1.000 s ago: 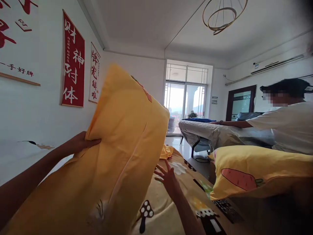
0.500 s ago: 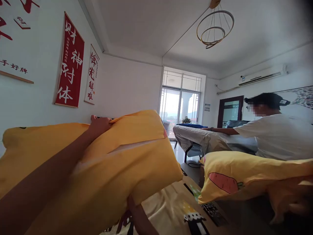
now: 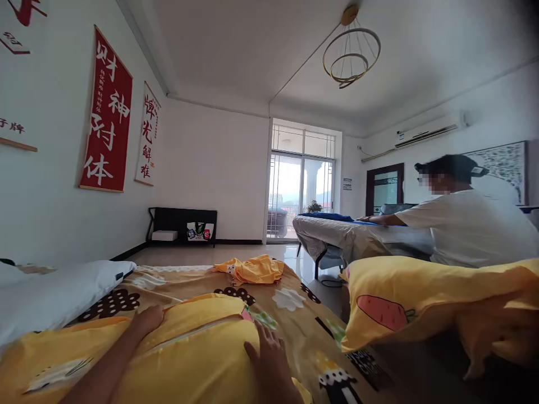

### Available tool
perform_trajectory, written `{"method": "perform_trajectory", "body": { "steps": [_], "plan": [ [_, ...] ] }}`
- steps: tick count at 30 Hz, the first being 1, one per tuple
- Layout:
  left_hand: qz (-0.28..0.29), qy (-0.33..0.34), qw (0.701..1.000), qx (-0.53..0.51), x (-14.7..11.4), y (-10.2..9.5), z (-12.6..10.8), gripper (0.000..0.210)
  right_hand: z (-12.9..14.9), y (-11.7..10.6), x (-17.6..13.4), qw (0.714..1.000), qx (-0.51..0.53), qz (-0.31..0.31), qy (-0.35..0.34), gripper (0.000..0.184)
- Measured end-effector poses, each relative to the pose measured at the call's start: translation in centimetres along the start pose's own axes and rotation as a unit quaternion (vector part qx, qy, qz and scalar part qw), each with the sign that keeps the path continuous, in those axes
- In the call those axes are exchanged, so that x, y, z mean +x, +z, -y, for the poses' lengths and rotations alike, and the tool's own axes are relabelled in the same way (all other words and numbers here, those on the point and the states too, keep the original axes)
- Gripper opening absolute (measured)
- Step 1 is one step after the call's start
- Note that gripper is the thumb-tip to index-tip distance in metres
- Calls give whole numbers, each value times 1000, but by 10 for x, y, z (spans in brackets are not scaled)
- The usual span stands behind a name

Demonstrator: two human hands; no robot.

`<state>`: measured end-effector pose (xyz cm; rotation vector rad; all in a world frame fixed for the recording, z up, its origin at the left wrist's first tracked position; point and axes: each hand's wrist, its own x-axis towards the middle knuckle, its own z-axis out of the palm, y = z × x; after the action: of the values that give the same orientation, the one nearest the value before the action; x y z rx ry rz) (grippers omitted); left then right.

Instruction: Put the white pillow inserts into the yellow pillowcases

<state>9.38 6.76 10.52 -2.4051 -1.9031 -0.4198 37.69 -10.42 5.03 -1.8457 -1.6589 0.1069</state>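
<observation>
Brown patterned fabric [image 3: 300, 345] spreads beyond the left hand [image 3: 147, 321], which bends over the far edge of a yellow cloth cover [image 3: 206, 359] with a pale lengthwise slit, its grip unclear. The loosely open right hand [image 3: 269, 350] merely rests against the cover, between them.

The wearer's two hands [image 3: 269, 350], three scrolls [image 3: 107, 115], one chandelier [image 3: 351, 56].

Daylight comes from the glass door [image 3: 302, 193], far beyond the left hand [image 3: 148, 322] and the right hand [image 3: 272, 354] — there it is almost white. Above them the ceiling [image 3: 219, 45] is dim grey. Right of them, shadow is deep under the carrot pillow [image 3: 425, 289] — the picture's edge looks soft.
</observation>
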Motion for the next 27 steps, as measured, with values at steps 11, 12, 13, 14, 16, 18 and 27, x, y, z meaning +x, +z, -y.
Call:
{"method": "perform_trajectory", "body": {
  "steps": [11,12,13,14,16,18,27],
  "plan": [
    [-62,-1,998,-19,56,-42,-29,40,-85,30,27,990,-139,-16,-24,41],
    [-75,4,997,-26,66,-50,-33,41,-87,20,29,990,-133,-32,-24,42],
    [-83,7,996,-33,74,-52,-36,42,-90,10,32,991,-125,-45,-19,43],
    [-84,7,996,-41,79,-49,-40,43,-91,2,33,991,-119,-53,-10,45],
    [-57,6,997,-55,80,-26,-45,44,-97,-3,31,992,-122,-40,16,47],
    [-1,11,997,-70,71,11,-49,43,-105,4,26,989,-139,-1,49,46],
    [82,67,985,-138,74,71,-41,46,-49,-41,52,967,-249,54,10,37]
  ]
}}
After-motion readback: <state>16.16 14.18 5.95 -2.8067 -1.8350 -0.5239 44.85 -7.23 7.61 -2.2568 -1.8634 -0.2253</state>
